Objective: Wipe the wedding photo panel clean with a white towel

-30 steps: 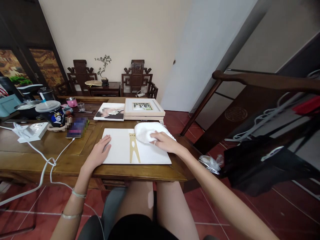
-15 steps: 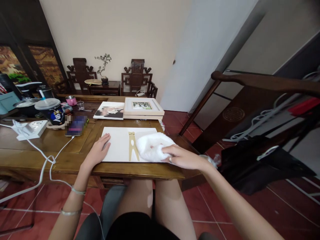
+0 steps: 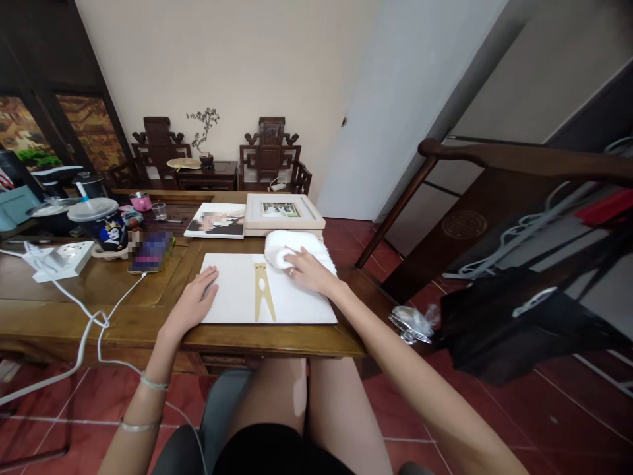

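Note:
A flat white board [image 3: 230, 293] with a tan, long-legged cat figure [image 3: 262, 290] on it lies at the table's front edge. My left hand [image 3: 198, 297] rests on the board's left edge, fingers stretched out and nearly flat. At the board's far right, my right hand [image 3: 305, 269] grips a bunched white towel [image 3: 291, 242], which lies over the board's back edge. The fingers press into the cloth, so the fingertips are partly hidden.
Behind the board lie a photo print [image 3: 217, 220] and a pale picture frame [image 3: 306, 214]. To the left are a phone [image 3: 151, 252] on a cable, a lidded cup [image 3: 109, 227] and a power strip [image 3: 66, 259]. A wooden chair [image 3: 462, 224] stands at right.
My right hand has moved the towel away from me and slightly left, from the board's near right part to its back edge. My left hand has stayed in place.

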Demonstrator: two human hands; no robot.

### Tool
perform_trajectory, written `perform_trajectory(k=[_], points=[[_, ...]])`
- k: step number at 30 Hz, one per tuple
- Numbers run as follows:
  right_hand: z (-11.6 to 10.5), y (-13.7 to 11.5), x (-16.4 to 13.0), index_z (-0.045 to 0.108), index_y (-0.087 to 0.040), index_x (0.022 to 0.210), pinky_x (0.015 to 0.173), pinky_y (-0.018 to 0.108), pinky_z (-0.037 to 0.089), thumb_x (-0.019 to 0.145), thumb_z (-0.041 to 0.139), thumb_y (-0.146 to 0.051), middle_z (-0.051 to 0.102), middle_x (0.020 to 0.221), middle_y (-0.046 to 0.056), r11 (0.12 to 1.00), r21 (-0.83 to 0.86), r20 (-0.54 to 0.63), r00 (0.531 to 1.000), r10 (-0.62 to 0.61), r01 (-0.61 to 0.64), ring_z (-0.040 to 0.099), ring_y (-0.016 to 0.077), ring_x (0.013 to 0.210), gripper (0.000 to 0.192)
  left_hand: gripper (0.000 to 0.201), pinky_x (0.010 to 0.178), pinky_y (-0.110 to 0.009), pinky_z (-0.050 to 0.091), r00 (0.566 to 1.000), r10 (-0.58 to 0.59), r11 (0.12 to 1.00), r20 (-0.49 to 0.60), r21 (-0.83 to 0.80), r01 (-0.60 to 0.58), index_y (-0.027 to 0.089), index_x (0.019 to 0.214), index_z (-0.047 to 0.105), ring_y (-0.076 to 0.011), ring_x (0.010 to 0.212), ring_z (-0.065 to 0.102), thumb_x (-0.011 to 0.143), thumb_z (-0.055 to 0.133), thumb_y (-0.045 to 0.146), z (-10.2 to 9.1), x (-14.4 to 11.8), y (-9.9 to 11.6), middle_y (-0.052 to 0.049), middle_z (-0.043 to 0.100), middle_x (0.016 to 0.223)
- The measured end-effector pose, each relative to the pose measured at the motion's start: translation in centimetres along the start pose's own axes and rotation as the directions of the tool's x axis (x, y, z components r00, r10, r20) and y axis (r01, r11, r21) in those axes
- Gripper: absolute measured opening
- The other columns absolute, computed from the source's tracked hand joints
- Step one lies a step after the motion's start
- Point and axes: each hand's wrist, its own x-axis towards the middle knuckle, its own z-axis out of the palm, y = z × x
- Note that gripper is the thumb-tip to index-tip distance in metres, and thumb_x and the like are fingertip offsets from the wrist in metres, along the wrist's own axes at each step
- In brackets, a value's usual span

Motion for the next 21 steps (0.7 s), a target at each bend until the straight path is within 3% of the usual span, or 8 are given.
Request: perform_trajectory(k=[3, 6, 9, 12, 18, 21], points=[[-0.8, -1.7, -2.5, 0.054, -0.018, 0.084, 0.1, 0.046, 0.028, 0.075, 0.039, -0.007, 0.063, 0.107, 0.014, 0.999, -0.015, 0.062, 0.998, -0.032, 0.032, 0.043, 0.0303, 0.123, 0.02, 0.047, 0.112, -0.044, 0.026, 1.0, 0.0, 1.0, -0.007, -0.011, 0.0, 0.012, 0.125, 0.054, -0.0244, 0.132, 0.039, 0.089, 0.038, 0.037, 0.0, 0.0, 0.1, -0.013, 0.048, 0.138], [-2.6, -4.2, -6.0, 0.054, -0.019, 0.084, 0.104, 0.046, 0.026, 0.073, 0.04, -0.005, 0.061, 0.114, 0.014, 0.999, 0.019, 0.136, 0.99, -0.038, 0.036, 0.041, 0.03, 0.126, 0.023, 0.047, 0.112, -0.044, 0.026, 1.0, 0.002, 1.0, -0.01, -0.016, -0.002, 0.013, 0.126, 0.054, -0.0238, 0.132, 0.039, 0.089, 0.038, 0.037, 0.0, 0.0, 0.1, -0.012, 0.048, 0.138], [-5.1, -6.6, -9.0, 0.051, -0.022, 0.074, 0.099, 0.042, 0.033, 0.07, 0.039, -0.004, 0.064, 0.091, 0.008, 0.998, 0.067, 0.275, 0.961, -0.028, 0.009, 0.052, 0.028, 0.111, 0.022, 0.047, 0.112, -0.043, 0.027, 1.0, 0.002, 1.0, -0.014, -0.016, -0.002, 0.013, 0.126, 0.054, -0.0232, 0.132, 0.039, 0.089, 0.038, 0.037, 0.1, 0.0, 0.0, -0.011, 0.048, 0.138], [-7.0, -7.8, -10.5, 0.044, -0.023, 0.066, 0.097, 0.038, 0.036, 0.065, 0.04, -0.003, 0.053, 0.066, 0.001, 0.992, 0.129, 0.387, 0.921, -0.046, -0.005, 0.058, 0.0222, 0.086, 0.02, 0.048, 0.112, -0.043, 0.027, 1.0, -0.001, 1.0, -0.019, -0.014, 0.0, 0.011, 0.126, 0.054, -0.0228, 0.132, 0.04, 0.089, 0.037, 0.038, 0.2, 0.1, -0.1, -0.012, 0.048, 0.138], [-6.9, -5.6, -8.7, 0.039, -0.021, 0.063, 0.079, 0.031, 0.043, 0.066, 0.04, -0.01, 0.046, 0.066, -0.001, 0.955, 0.29, 0.427, 0.902, -0.071, -0.062, 0.049, 0.0164, 0.072, 0.011, 0.05, 0.113, -0.041, 0.026, 1.0, 0.0, 1.0, -0.007, -0.003, -0.001, 0.008, 0.126, 0.054, -0.0236, 0.132, 0.039, 0.089, 0.037, 0.037, 0.1, 0.0, -0.1, -0.015, 0.047, 0.138], [-5.7, -3.5, -6.3, 0.037, -0.021, 0.062, 0.076, 0.03, 0.044, 0.069, 0.041, -0.016, 0.046, 0.068, -0.001, 0.911, 0.399, 0.368, 0.928, -0.056, -0.103, 0.048, 0.0157, 0.072, 0.01, 0.049, 0.113, -0.041, 0.026, 1.0, -0.003, 1.0, -0.01, -0.006, 0.003, 0.009, 0.126, 0.054, -0.0237, 0.132, 0.038, 0.09, 0.037, 0.038, 0.1, 0.0, -0.1, -0.014, 0.048, 0.138]])
